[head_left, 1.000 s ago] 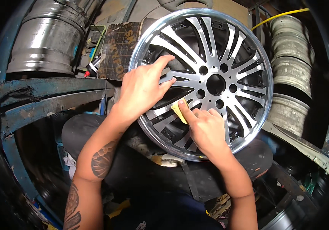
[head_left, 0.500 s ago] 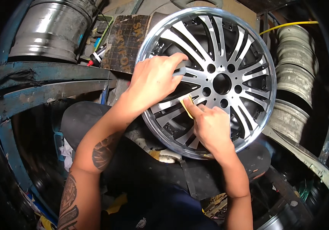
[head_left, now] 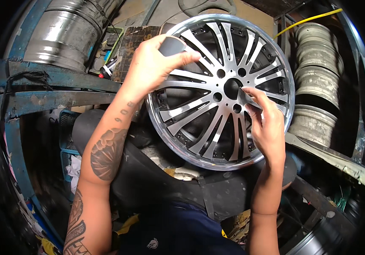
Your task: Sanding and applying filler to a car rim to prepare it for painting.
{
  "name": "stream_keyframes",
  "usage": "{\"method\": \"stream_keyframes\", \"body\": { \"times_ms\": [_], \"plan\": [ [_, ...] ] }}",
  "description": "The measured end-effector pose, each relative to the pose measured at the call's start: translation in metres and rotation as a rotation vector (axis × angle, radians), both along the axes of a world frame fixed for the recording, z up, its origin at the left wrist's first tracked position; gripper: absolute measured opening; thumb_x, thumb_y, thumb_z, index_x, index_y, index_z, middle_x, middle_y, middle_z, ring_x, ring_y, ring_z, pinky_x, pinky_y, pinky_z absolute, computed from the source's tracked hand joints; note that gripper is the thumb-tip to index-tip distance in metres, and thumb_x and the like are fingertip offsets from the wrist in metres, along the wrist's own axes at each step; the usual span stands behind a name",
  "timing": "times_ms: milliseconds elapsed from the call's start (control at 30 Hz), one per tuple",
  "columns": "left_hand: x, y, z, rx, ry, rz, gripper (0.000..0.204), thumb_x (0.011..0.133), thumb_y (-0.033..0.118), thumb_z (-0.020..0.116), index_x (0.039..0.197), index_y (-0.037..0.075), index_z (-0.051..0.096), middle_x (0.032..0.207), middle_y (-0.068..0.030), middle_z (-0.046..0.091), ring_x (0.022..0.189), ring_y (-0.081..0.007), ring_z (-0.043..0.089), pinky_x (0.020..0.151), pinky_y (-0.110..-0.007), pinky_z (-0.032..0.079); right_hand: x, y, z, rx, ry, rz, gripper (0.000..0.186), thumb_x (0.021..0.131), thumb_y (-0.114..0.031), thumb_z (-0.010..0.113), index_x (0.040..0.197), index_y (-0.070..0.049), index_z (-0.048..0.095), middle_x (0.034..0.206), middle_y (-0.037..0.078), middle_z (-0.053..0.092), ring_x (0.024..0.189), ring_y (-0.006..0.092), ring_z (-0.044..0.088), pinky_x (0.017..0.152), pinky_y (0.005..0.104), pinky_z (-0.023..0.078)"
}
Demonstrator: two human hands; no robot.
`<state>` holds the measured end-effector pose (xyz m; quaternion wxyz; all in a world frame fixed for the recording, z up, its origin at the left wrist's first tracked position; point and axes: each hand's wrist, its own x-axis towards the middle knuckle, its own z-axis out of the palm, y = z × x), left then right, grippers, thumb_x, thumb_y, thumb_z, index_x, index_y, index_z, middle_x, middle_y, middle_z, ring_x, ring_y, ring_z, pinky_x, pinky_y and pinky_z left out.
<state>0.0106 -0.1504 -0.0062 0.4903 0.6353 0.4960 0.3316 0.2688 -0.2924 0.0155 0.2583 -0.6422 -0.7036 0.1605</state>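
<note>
A multi-spoke alloy wheel rim (head_left: 206, 85) with a bright polished lip rests face up over my lap. My left hand (head_left: 150, 63), at the rim's upper left, grips a grey sheet of sandpaper (head_left: 172, 46) with a rounded edge, thumb stretched out over the spokes. Close to the centre hole, my right hand (head_left: 268, 121) pinches a small folded piece of sandpaper (head_left: 245, 97), its grey face showing. Fingers of the right hand are bent round that piece, partly hiding it.
Stacked bare metal rims (head_left: 317, 80) stand on the right, and a large shiny wheel barrel (head_left: 63, 36) at upper left. Blue metal bars (head_left: 63, 80) run along the left. A worn patterned board (head_left: 133, 46) and a red-tipped bottle (head_left: 107, 70) lie beyond. A yellow hose (head_left: 314, 18) crosses upper right.
My right hand has left the lower left spoke and moved up and right toward the hub, the sandpaper's yellow side turned away. My left hand has lifted up and left, exposing the grey sheet.
</note>
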Motion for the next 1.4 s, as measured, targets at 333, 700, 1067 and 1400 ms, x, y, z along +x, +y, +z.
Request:
{"method": "stream_keyframes", "body": {
  "times_ms": [333,700,1067,1400],
  "plan": [
    [0.013,-0.016,0.015,0.130,0.060,0.091,0.043,0.082,0.039,0.092,0.102,0.006,0.072,0.087,0.0024,0.066,0.076,-0.0059,0.058,0.071,-0.022,0.048,0.005,-0.007,0.039,-0.034,0.065,-0.044,0.048,0.088,0.017,0.059,0.132,-0.002,0.062,0.120,0.017,0.073,0.115,0.0308,0.072,0.096,0.0381,0.055],
    [0.024,-0.034,0.040,0.117,0.041,-0.019,0.047,0.078,0.027,0.094,0.112,0.006,0.069,0.097,-0.0040,0.072,0.087,-0.0113,0.066,0.082,-0.027,0.054,0.007,0.004,0.021,-0.074,0.625,-0.103,0.065,0.091,0.009,0.066,0.150,-0.011,0.050,0.113,0.011,0.066,0.104,0.0161,0.066,0.094,0.0306,0.053],
    [0.044,-0.043,0.026,-0.327,-0.236,-0.267,0.034,0.085,0.018,0.086,0.108,0.000,0.070,0.083,-0.0015,0.069,0.061,-0.0065,0.058,0.051,-0.023,0.046,-0.013,0.022,-0.001,-0.144,0.903,-0.038,0.048,0.091,0.011,0.067,0.136,-0.005,0.056,0.114,0.003,0.062,0.107,0.0098,0.059,0.094,0.0266,0.050],
    [0.075,-0.032,0.022,0.255,0.187,-0.289,0.028,0.084,0.017,0.079,0.106,0.000,0.074,0.076,-0.0131,0.070,0.067,-0.0148,0.067,0.064,-0.036,0.053,-0.010,0.034,-0.016,0.063,0.715,-0.070,0.025,0.091,-0.019,0.081,0.109,-0.003,0.073,0.130,0.014,0.064,0.113,0.0206,0.065,0.103,0.0366,0.048]
  ]
}}
